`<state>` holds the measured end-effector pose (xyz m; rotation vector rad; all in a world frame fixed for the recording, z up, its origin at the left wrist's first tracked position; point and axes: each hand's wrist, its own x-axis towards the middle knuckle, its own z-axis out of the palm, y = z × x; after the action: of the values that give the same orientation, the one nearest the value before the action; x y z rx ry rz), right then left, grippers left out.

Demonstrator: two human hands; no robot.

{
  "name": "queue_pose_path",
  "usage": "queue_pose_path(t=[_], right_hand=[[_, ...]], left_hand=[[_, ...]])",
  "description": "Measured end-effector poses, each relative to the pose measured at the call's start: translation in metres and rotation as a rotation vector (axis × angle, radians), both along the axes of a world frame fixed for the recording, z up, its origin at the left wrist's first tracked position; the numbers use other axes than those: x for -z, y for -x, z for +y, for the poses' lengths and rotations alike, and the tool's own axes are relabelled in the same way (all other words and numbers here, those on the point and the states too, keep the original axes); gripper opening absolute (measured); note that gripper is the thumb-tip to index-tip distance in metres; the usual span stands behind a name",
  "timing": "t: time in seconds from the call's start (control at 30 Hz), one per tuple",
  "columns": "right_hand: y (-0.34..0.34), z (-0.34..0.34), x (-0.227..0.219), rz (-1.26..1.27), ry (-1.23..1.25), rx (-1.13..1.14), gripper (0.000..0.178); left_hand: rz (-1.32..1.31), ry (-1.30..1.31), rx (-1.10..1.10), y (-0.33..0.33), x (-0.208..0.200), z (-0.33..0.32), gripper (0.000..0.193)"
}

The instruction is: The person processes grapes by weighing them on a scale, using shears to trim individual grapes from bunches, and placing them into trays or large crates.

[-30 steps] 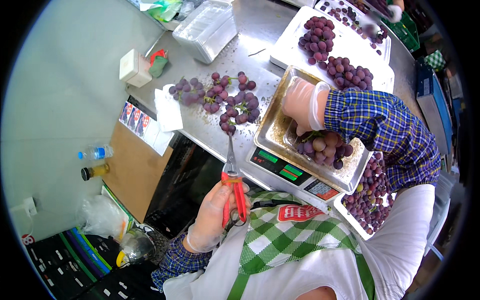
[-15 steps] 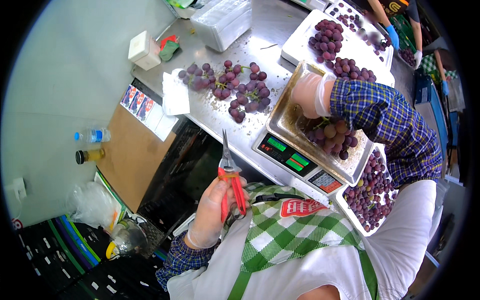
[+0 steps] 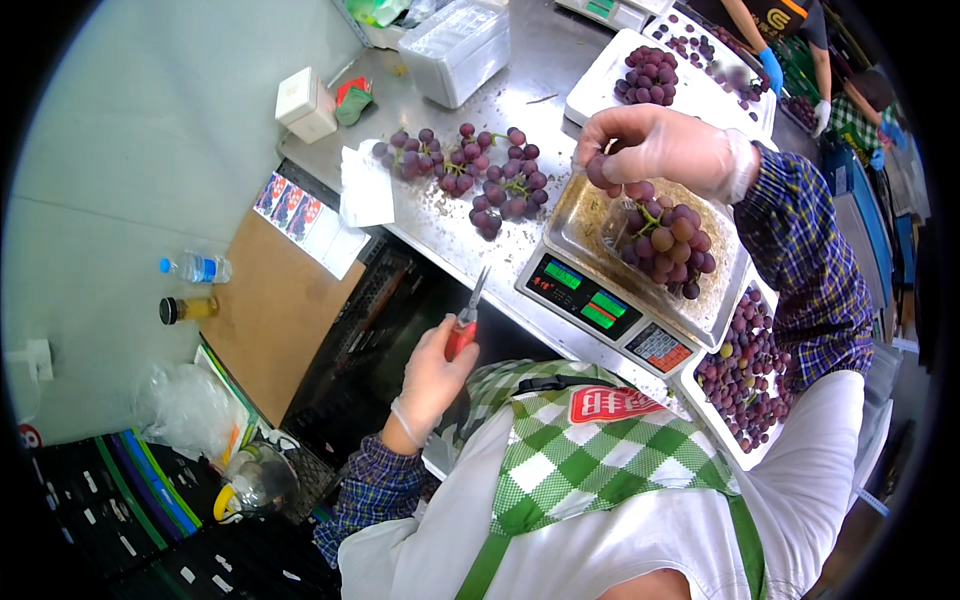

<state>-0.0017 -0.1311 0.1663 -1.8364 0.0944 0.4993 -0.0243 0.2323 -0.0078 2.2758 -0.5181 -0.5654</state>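
My left hand (image 3: pixel 437 372) is closed round red-handled pruning snips (image 3: pixel 465 325), their narrow blades close together and pointing up toward the steel table. Over a metal scale tray (image 3: pixel 580 215), my right hand (image 3: pixel 680 150) pinches a few purple grapes (image 3: pixel 600 172) between thumb and fingers. Both hands wear clear thin gloves. Just below the pinched grapes, a reddish-purple bunch of grapes (image 3: pixel 668 245) with a green stem lies in the tray; whether the two are joined I cannot tell. The tray sits on a digital scale (image 3: pixel 585 300) with lit green displays.
Several grape bunches (image 3: pixel 465 170) lie left of the scale beside a white paper towel (image 3: pixel 366 187). A white tray (image 3: pixel 590 95) with another bunch stands behind; a crate of loose grapes (image 3: pixel 745 375) is at right. Clear plastic boxes (image 3: pixel 455 55) stand farther back. Co-workers' gloved hands (image 3: pixel 771 72) show top right.
My right hand has risen from inside the scale tray, now pinching grapes above it. My left hand has turned, tilting the snips rightward, and their handles are now mostly covered. The view has shifted slightly.
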Motion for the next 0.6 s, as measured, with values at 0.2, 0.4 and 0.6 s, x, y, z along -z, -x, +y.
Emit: queue_pose_path(t=[0.2, 0.4, 0.6], right_hand=[[0.046, -0.009, -0.003, -0.001, -0.419, 0.236, 0.020], [0.099, -0.016, 0.009, -0.032, -0.534, 0.344, 0.028], [0.161, 0.026, 0.064, 0.171, -0.471, 0.427, 0.033]], left_hand=[[-0.360, -0.186, 0.190, -0.034, 0.068, -0.001, 0.057], [-0.459, -0.256, 0.201, -0.052, 0.079, -0.034, 0.053], [-0.545, -0.274, 0.274, -0.058, 0.092, -0.063, 0.056]])
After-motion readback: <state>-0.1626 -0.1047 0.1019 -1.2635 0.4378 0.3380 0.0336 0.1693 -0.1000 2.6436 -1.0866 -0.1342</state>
